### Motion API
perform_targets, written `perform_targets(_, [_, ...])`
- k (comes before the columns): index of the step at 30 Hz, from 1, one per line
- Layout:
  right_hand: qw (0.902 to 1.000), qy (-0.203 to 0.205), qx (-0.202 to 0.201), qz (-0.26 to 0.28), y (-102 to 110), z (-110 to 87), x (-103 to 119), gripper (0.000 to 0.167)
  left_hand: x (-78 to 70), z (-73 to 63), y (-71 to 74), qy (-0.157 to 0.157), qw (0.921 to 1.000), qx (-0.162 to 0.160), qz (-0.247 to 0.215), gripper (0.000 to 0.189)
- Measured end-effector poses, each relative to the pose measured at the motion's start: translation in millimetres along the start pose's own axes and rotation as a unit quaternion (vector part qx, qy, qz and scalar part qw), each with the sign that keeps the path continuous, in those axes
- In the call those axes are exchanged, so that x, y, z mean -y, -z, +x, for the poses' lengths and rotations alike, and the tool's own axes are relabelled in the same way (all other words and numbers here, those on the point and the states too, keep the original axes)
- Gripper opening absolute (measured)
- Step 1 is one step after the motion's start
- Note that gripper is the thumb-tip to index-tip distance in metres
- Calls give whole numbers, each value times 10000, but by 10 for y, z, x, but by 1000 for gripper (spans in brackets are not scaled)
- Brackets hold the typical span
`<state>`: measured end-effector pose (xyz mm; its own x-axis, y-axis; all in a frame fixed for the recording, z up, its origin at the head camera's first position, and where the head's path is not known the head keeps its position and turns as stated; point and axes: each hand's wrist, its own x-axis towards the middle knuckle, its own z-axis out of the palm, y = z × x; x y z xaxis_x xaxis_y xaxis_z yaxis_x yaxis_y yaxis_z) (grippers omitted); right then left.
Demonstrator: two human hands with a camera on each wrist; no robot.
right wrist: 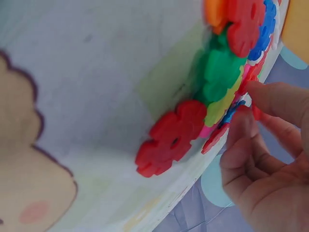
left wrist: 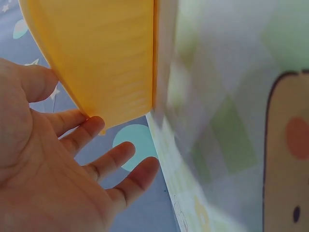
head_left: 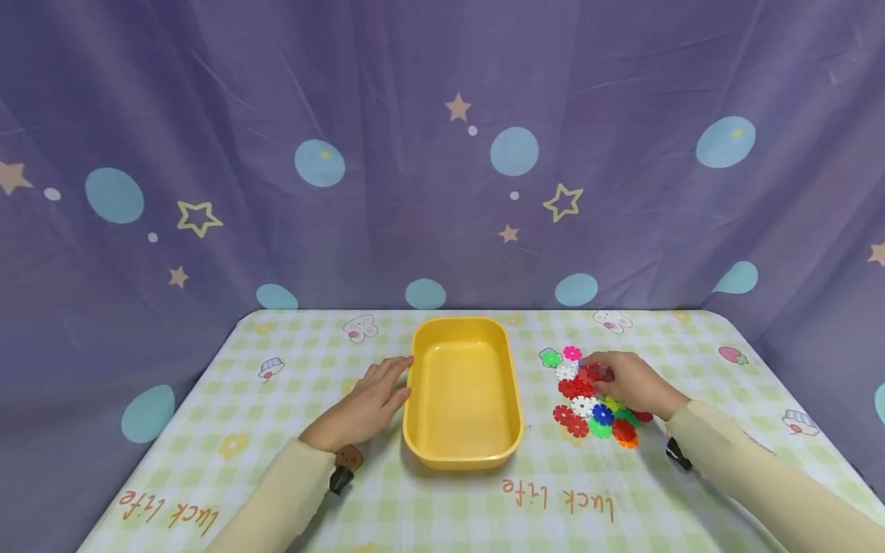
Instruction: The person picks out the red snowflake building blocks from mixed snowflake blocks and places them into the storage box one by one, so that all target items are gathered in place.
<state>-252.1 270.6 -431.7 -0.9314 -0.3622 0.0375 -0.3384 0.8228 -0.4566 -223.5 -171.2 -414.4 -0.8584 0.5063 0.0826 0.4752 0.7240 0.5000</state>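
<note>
A yellow plastic tray (head_left: 462, 399) stands in the middle of the table. At its left rim is my left hand (head_left: 369, 403), fingers spread and loosely straight; in the left wrist view the thumb and fingertips touch the tray's edge (left wrist: 96, 58). My right hand (head_left: 632, 382) is over a pile of flower-shaped plastic discs (head_left: 584, 406) in red, white, blue, green, pink and orange. Its thumb and fingers pinch a red flower-shaped disc (right wrist: 256, 113), mostly hidden by the fingers. A separate red disc (right wrist: 171, 137) lies at the pile's near edge in the right wrist view.
A checked green and white cloth (head_left: 290, 430) covers the table. Behind it hangs a purple curtain (head_left: 387, 192) with stars and balloons. A green disc (head_left: 550, 358) and a pink disc (head_left: 571, 353) lie at the pile's far end.
</note>
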Motion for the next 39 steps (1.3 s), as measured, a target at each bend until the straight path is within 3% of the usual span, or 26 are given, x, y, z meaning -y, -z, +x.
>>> perform_targets(11, [9989, 308, -256, 229, -12, 60, 86, 31, 25, -1, -9, -7, 10000, 65, -60, 51])
perform_targets(15, [9915, 1147, -425, 453, 37, 73, 379, 32, 32, -10, -6, -6, 9999, 105, -76, 52])
perform_targets(18, [9748, 2120, -385, 586, 76, 135, 676, 32, 32, -13, 4, -13, 9999, 93, -55, 52])
perform_targets(21, [9564, 2867, -91, 549, 58, 230, 956, 32, 29, -9, 12, -32, 9999, 57, -77, 52])
perform_targets(23, [9484, 3132, 235, 435, 9, 299, 1106, 33, 27, -3, 11, -45, 9999, 49, -94, 52])
perform_targets(26, [9441, 3204, 754, 207, -106, 400, 1269, 34, 21, 6, 7, -48, 9999, 63, -92, 52])
perform_targets(33, [9391, 2935, 1786, 89, -356, 545, 1482, 25, 16, 11, 2, -105, 9999, 64, -34, 52])
perform_targets(39, [9417, 2654, 1979, -604, -466, 570, 1581, 20, 27, 5, 13, -209, 9998, -5, -50, 52])
